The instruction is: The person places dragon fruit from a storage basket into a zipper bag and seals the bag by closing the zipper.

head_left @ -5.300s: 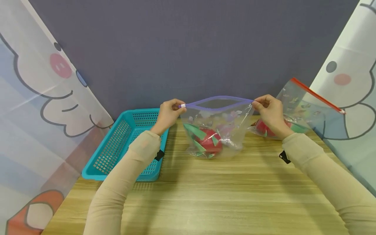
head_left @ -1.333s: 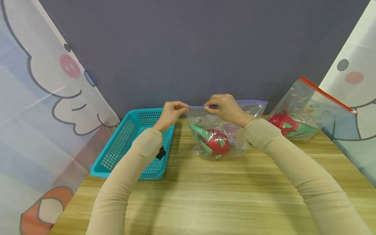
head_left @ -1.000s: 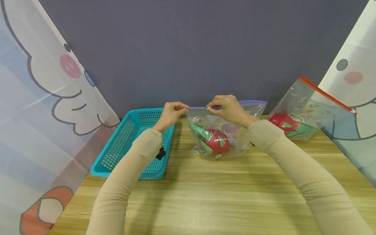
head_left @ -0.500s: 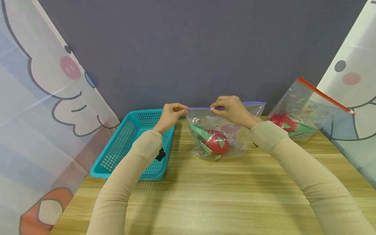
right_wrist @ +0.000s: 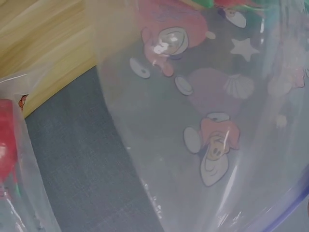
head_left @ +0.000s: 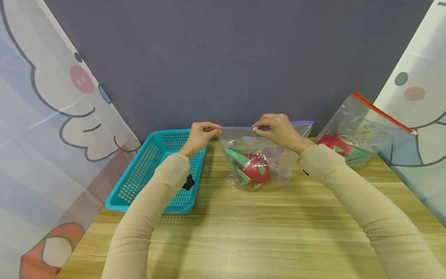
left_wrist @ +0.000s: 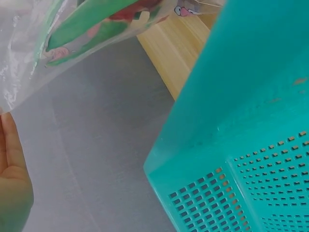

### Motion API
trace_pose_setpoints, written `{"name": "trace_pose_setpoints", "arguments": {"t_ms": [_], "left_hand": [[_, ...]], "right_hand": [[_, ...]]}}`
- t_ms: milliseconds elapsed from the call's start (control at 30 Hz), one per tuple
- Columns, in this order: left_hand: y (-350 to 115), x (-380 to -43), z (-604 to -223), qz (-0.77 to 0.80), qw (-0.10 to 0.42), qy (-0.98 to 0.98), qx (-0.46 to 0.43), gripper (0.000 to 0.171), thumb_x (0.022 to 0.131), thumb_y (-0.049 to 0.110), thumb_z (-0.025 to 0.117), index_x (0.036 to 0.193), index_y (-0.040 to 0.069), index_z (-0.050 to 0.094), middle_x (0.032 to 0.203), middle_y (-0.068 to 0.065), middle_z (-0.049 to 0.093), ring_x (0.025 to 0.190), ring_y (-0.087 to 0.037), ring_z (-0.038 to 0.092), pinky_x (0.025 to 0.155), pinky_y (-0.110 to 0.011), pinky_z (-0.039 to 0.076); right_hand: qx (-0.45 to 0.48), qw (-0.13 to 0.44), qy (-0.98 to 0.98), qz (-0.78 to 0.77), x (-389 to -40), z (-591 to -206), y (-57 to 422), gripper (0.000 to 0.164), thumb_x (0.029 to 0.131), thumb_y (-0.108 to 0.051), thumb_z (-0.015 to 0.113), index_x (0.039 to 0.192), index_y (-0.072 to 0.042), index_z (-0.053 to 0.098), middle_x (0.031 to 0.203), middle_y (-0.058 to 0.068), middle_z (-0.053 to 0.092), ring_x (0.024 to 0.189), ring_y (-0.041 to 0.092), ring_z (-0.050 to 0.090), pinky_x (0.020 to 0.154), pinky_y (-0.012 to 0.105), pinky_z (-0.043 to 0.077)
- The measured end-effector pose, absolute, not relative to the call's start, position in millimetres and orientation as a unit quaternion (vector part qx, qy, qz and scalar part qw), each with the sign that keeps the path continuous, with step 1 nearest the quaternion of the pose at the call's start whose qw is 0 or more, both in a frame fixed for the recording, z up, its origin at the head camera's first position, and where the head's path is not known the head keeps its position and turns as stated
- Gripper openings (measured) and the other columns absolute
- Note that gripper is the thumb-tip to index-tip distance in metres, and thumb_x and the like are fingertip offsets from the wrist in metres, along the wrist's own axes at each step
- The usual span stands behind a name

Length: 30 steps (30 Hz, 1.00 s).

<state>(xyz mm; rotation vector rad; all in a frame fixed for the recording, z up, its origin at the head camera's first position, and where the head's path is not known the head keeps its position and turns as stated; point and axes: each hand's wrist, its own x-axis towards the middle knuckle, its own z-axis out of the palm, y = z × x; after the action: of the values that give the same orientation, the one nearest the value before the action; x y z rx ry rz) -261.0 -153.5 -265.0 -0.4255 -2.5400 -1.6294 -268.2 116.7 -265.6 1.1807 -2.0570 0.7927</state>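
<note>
A clear zip bag (head_left: pixel 283 170) with a purple zip strip stands on the table, a red dragon fruit (head_left: pixel 257 171) with green leaf tips inside. My left hand (head_left: pixel 199 136) pinches the strip's left end. Farther along, my right hand (head_left: pixel 278 131) pinches the small white slider (head_left: pixel 255 128). Left of the slider the strip runs straight and taut; beyond my right hand it continues to the right corner. In the left wrist view, fingers (left_wrist: pixel 12 145) touch the bag's corner. Cartoon prints on the bag (right_wrist: pixel 217 104) fill the right wrist view, my right hand almost wholly hidden there.
A turquoise slotted basket (head_left: pixel 130 174) stands at the left, under my left forearm. At the back right leans another clear bag (head_left: pixel 352 131) with a red zip strip, also holding a dragon fruit. A dark wall (head_left: pixel 244 58) rises behind the wooden table (head_left: pixel 244 232).
Earlier, both hands held the bag's gaping mouth at its ends. My right hand then went to the slider near the left end and has since moved slowly right with it.
</note>
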Motion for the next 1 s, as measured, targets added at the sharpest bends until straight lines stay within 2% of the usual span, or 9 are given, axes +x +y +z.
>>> {"name": "trace_pose_setpoints", "arguments": {"t_ms": [333, 467, 600, 1000], "left_hand": [[-156.7, -266.6, -268.6, -0.532, 0.051, -0.829, -0.165, 0.016, 0.084, 0.016, 0.067, 0.096, 0.007, 0.071, 0.095, -0.009, 0.070, 0.092, -0.018, 0.065, 0.089, -0.035, 0.049], [-156.2, -267.5, -266.6, -0.540, 0.047, -0.823, -0.169, 0.016, 0.084, 0.015, 0.067, 0.096, 0.006, 0.071, 0.098, -0.012, 0.069, 0.093, -0.019, 0.064, 0.091, -0.035, 0.048], [-156.2, -268.1, -265.3, -0.541, 0.046, -0.824, -0.164, 0.016, 0.084, 0.016, 0.067, 0.096, 0.006, 0.071, 0.096, -0.009, 0.070, 0.094, -0.019, 0.064, 0.092, -0.036, 0.048], [-155.6, -268.2, -268.6, -0.541, 0.042, -0.825, -0.157, 0.015, 0.084, 0.014, 0.066, 0.097, 0.006, 0.071, 0.095, -0.008, 0.070, 0.093, -0.019, 0.065, 0.092, -0.038, 0.048]], "right_hand": [[0.445, 0.334, -0.780, 0.286, -266.6, -270.7, 124.4, 0.007, 0.075, -0.004, 0.073, 0.082, -0.002, 0.073, 0.073, 0.005, 0.067, 0.059, 0.012, 0.057, 0.051, 0.028, 0.046], [0.447, 0.342, -0.776, 0.283, -264.7, -270.3, 128.2, 0.008, 0.074, -0.005, 0.074, 0.082, -0.002, 0.073, 0.073, 0.005, 0.067, 0.058, 0.011, 0.057, 0.050, 0.026, 0.045], [0.448, 0.345, -0.775, 0.283, -265.0, -270.0, 130.7, 0.008, 0.074, -0.004, 0.074, 0.082, -0.003, 0.073, 0.074, 0.004, 0.067, 0.058, 0.011, 0.058, 0.050, 0.023, 0.044], [0.446, 0.352, -0.773, 0.283, -263.1, -273.4, 139.0, 0.009, 0.072, -0.001, 0.075, 0.081, 0.000, 0.073, 0.074, 0.007, 0.067, 0.061, 0.015, 0.061, 0.051, 0.028, 0.049]]}}
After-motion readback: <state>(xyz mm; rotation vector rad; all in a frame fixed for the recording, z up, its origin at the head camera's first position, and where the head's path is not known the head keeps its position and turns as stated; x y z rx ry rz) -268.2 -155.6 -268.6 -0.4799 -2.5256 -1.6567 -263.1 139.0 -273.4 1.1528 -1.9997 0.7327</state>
